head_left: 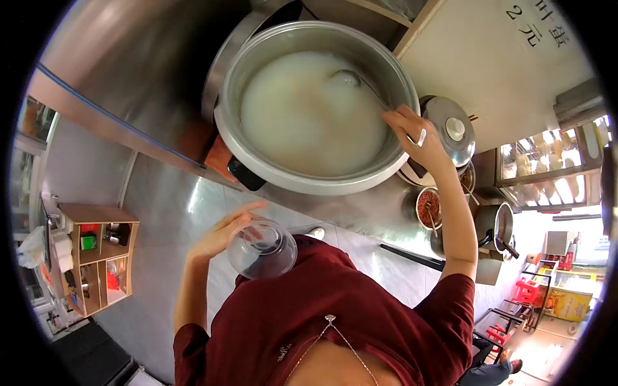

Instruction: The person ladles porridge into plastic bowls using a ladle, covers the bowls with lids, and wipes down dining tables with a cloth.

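Note:
A wide metal pot [322, 184] of cloudy whitish liquid stands on the steel counter. My right hand [417, 137] is closed around the handle of a metal ladle [373, 89] at the pot's right rim, and the ladle's bowl sits at the liquid's surface near the back right. Below the pot, at its front left, my left hand [226, 233] holds a clear round plastic bowl [262, 249]. The bowl is see-through and shows no contents that I can make out.
Right of the pot are a lidded pot [455, 128], a container of reddish food [428, 207] with a spoon, and a smaller metal pot [494, 226]. A wooden shelf unit [96, 257] stands at the left. A person [492, 372] is partly visible at the lower right.

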Motion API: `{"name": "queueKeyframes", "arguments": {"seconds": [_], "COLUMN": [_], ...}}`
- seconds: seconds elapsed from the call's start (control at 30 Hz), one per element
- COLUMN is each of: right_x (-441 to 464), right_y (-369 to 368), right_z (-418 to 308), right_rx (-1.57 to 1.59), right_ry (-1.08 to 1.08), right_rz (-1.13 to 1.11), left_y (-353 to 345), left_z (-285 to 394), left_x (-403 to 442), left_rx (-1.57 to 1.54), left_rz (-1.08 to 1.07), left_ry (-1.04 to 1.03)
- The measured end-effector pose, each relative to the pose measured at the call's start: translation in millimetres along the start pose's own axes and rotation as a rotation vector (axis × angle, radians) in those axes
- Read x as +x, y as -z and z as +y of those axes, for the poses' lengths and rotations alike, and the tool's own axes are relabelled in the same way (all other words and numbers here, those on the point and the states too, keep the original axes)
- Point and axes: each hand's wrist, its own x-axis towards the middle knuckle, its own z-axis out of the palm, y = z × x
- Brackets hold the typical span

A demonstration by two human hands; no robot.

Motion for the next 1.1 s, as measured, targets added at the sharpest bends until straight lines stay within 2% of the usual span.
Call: {"name": "queueKeyframes", "arguments": {"seconds": [0.07,0.17,0.27,0.37,0.47,0.57,0.63,0.73,0.83,0.93,1.03,1.1], "right_x": [-4.0,-11.3,-18.1,-21.4,-24.0,-29.1,-31.3,-32.9,-25.7,1.3,27.8,42.1], "right_y": [5.3,9.0,14.8,23.4,26.4,23.8,13.7,-8.8,-33.5,-54.0,-72.6,-83.7], "right_z": [-15.7,-35.5,-56.7,-84.1,-103.6,-113.9,-117.5,-116.4,-115.0,-94.6,-73.5,-53.8], "right_rx": [-0.009,0.007,0.092,0.165,0.293,0.528,0.715,0.821,0.78,0.425,0.181,0.159], "right_ry": [-0.052,-0.085,-0.149,-0.257,-0.398,-0.544,-0.602,-0.552,-0.436,0.018,0.305,0.338], "right_rz": [-0.043,-0.045,-0.032,-0.045,-0.067,-0.059,-0.005,0.039,0.044,0.008,0.177,0.153], "left_y": [28.4,47.7,67.7,90.9,107.1,114.3,114.8,104.1,87.2,69.6,53.2,48.2], "left_z": [-8.6,-18.1,-15.9,-17.6,-8.9,-8.1,-3.0,3.7,0.2,-6.5,-2.6,-3.4], "left_x": [-8.6,-23.0,-31.8,-37.7,-46.4,-55.0,-58.7,-61.8,-61.4,-58.0,-59.3,-60.5], "left_rx": [0.028,-0.136,0.109,0.063,0.022,-0.217,-0.227,-0.285,-0.427,-0.541,-0.551,-0.571], "left_rz": [-0.16,-0.189,-0.274,-0.28,-0.122,0.017,0.121,0.257,0.347,0.402,0.417,0.409], "left_ry": [0.014,0.007,-0.02,-0.111,-0.042,-0.166,-0.181,-0.228,-0.275,-0.297,-0.319,-0.34]}}
